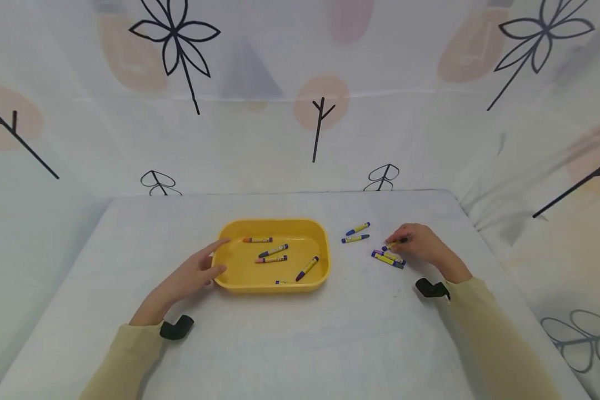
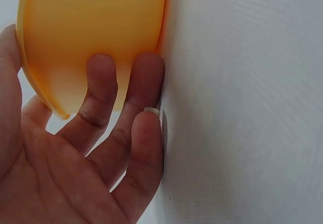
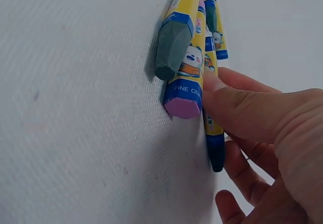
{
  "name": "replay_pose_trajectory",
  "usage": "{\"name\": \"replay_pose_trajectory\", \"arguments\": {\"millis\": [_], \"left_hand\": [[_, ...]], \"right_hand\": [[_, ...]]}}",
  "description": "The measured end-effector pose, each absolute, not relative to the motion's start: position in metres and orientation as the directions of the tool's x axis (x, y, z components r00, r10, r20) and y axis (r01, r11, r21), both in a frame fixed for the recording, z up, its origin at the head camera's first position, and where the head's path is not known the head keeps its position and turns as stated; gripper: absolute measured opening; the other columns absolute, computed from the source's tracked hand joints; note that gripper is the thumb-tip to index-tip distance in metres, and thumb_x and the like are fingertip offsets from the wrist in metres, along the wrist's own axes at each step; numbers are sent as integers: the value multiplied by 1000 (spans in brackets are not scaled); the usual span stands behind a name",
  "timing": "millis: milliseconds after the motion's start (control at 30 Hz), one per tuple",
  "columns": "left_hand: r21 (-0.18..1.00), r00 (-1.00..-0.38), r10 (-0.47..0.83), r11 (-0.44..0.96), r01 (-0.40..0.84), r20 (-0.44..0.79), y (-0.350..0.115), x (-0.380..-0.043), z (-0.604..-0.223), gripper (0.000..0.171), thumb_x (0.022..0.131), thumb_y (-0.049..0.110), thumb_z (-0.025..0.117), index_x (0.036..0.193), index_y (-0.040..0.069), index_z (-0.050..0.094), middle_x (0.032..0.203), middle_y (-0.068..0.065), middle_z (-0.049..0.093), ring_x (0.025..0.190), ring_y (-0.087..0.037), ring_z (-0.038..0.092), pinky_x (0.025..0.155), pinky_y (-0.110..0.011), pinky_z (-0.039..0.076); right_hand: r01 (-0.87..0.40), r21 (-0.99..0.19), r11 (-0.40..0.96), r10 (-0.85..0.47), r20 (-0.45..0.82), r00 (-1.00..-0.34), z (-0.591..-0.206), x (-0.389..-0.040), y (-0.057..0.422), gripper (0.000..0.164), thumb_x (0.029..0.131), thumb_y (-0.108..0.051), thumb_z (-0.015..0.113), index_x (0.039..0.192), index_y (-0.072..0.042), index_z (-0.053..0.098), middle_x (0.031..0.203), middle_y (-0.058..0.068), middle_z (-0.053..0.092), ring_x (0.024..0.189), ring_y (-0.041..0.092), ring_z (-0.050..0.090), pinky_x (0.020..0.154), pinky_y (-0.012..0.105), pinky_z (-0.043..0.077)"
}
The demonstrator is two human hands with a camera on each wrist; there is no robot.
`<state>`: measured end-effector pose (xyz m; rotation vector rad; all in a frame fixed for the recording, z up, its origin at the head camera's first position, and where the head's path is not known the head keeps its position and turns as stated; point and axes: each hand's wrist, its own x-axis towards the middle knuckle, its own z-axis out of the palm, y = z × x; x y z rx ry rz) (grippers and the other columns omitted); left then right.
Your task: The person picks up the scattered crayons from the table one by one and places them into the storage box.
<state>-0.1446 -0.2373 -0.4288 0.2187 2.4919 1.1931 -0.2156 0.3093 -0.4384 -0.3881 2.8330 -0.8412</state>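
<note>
My left hand [image 1: 192, 276] holds the left side of a yellow tray [image 1: 270, 289]. Its thumb and index finger reach over the rim; in the left wrist view the other fingers bend against the outer wall. At the right, my right hand [image 1: 422, 244] pinches a dark-tipped crayon [image 3: 216, 151] with a yellow wrapper between thumb and fingers. Close beside it on the table lie a pinkish-purple crayon [image 3: 182, 105] and a dark green crayon [image 3: 174, 52], touching each other. Inside the tray are several crayons, among them an orange crayon [image 1: 258, 240] and a purple-tipped crayon [image 1: 307, 268].
Between the tray and my right hand lie a blue crayon [image 1: 358, 228] and a dark-tipped blue-green crayon [image 1: 355, 239]. A white cloth covers the table [image 1: 290, 344]. A patterned curtain [image 1: 260, 139] rises at the back edge and along the sides.
</note>
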Motion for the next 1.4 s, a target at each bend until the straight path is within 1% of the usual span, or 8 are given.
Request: {"name": "replay_pose_trajectory", "arguments": {"millis": [200, 433, 700, 800, 900, 1033, 1233, 1400], "left_hand": [[764, -922, 284, 645, -18, -262, -238, -144, -427, 65, 100, 30, 60, 157, 28, 29, 103, -13, 60, 78, -23, 56, 70, -35, 47], [762, -922, 285, 648, -16, -261, -237, -147, -431, 66, 99, 33, 61, 157, 30, 29, 122, -16, 57, 86, -23, 57, 73, -35, 49], [760, -922, 273, 649, -35, -275, -239, -147, -432, 67, 99, 34, 62, 157, 31, 29, 120, -14, 58, 86, -24, 57, 74, -35, 49], [762, -921, 275, 647, -35, -276, -239, -147, -431, 67, 99, 34, 62, 157, 31, 29, 122, -15, 57, 86, -25, 57, 74, -35, 49], [766, -921, 274, 642, -40, -278, -238, -147, -431, 67, 99, 34, 62, 157, 31, 29, 126, -16, 56, 88, -24, 57, 75, -35, 49], [769, -920, 275, 637, -42, -278, -237, -147, -431, 67, 99, 35, 61, 157, 31, 29, 124, -16, 57, 88, -24, 57, 74, -35, 49], [780, -917, 289, 625, -36, -274, -238, -146, -430, 67, 99, 34, 61, 157, 29, 29, 122, -16, 57, 88, -24, 57, 74, -35, 49], [791, -915, 302, 611, -28, -266, -239, -147, -429, 67, 99, 33, 62, 157, 26, 28, 123, -16, 57, 88, -23, 57, 74, -35, 49]], "right_hand": [[-199, -522, 829, -289, -96, -952, -439, -218, 306, 17, 88, -5, 74, 104, -5, 77, 100, 6, 68, 95, 27, 59, 82, 43, 46], [-162, -503, 849, -252, -115, -961, -435, -216, 308, 18, 93, -13, 68, 109, -4, 72, 103, 9, 65, 94, 28, 55, 78, 42, 45], [-175, -544, 821, -238, -47, -970, -423, -215, 304, 18, 97, -12, 65, 112, -1, 65, 102, 12, 66, 92, 28, 59, 75, 40, 49], [-197, -568, 799, -244, -7, -970, -418, -214, 301, 22, 97, -13, 65, 115, -1, 61, 104, 14, 65, 94, 30, 61, 77, 42, 52], [-230, -582, 780, -256, 38, -966, -414, -213, 296, 31, 98, -15, 64, 125, -1, 56, 107, 15, 66, 97, 31, 63, 79, 44, 52], [-266, -627, 732, -273, 88, -958, -406, -211, 286, 39, 98, -18, 65, 134, -5, 54, 106, 13, 68, 95, 29, 66, 79, 40, 52], [-235, -813, 533, -313, 68, -947, -394, -208, 264, 27, 93, -19, 72, 111, -3, 60, 107, 12, 68, 96, 19, 66, 82, 25, 52], [-225, -876, 427, -360, 64, -931, -388, -208, 243, 20, 92, -15, 73, 96, -3, 58, 109, 10, 70, 98, 17, 67, 83, 25, 52]]}}
